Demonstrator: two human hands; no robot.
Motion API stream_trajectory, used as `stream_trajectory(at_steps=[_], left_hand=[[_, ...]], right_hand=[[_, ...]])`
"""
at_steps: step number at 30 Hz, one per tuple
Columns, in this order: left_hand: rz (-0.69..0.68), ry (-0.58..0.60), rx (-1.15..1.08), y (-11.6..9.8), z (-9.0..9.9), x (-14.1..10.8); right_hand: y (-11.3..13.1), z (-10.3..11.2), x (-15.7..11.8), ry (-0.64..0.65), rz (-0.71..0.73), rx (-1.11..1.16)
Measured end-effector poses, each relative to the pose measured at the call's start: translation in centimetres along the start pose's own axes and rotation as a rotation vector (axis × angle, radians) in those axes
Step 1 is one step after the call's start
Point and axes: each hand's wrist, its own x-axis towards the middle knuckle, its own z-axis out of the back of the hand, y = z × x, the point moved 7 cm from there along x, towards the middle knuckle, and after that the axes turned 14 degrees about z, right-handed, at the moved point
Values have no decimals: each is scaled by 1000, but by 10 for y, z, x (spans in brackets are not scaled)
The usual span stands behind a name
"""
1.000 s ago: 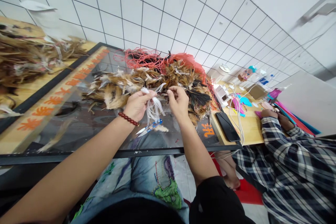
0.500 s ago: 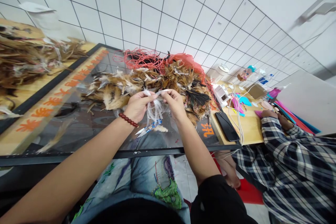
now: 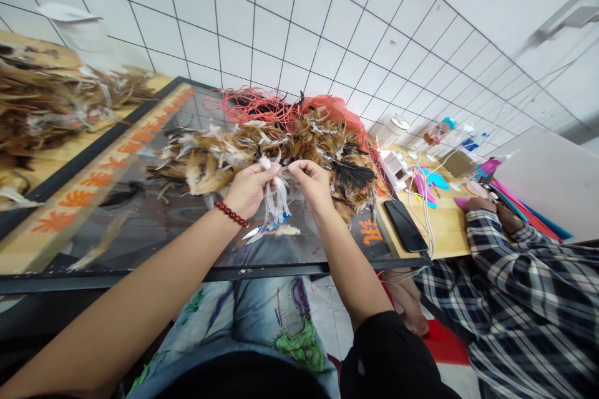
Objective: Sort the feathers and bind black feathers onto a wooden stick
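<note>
The left hand (image 3: pixel 250 188) pinches a floppy bundle of thin white shiny strips (image 3: pixel 277 198), between thumb and fingers. Right beside it, the right hand (image 3: pixel 312 182) has its thumb and finger pressed together, and seems to grip a thin pale strand that runs across to the bundle. It looks like the fiddly part, working one strand by the fingertips. I think the next move needs a snug left pinch and a soft, careful right hand — a hard tug could mess up the bunch.

The strips hang down by small silver scissors with blue handles (image 3: pixel 279 222), lying on the shiny black-edged tabletop (image 3: pixel 196 234). Behind the hands is a big fluffy pile of brown feathers (image 3: pixel 201 168), with tangled red string (image 3: pixel 253 106) past it.
</note>
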Motion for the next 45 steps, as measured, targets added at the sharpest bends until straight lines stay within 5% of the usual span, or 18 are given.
stream_trajectory(at_steps=[5,10,16,29,40,45], left_hand=[[1,-13,3,-1,0,-1],[-95,-52,230,-5,-5,-7],[-237,-81,386,-13,-7,-12],[-357,-142,324,-17,-3,-13],[-251,-73,413,-8,-4,-6],[-139,-30,249,-1,-4,-2]], right_hand=[[26,1,-2,54,283,-313],[50,-16,-14,248,570,-515],[30,-9,-11,174,407,-577],[0,-8,-6,20,-139,68],[4,-10,-5,78,-102,116],[9,-10,-4,64,-38,66]])
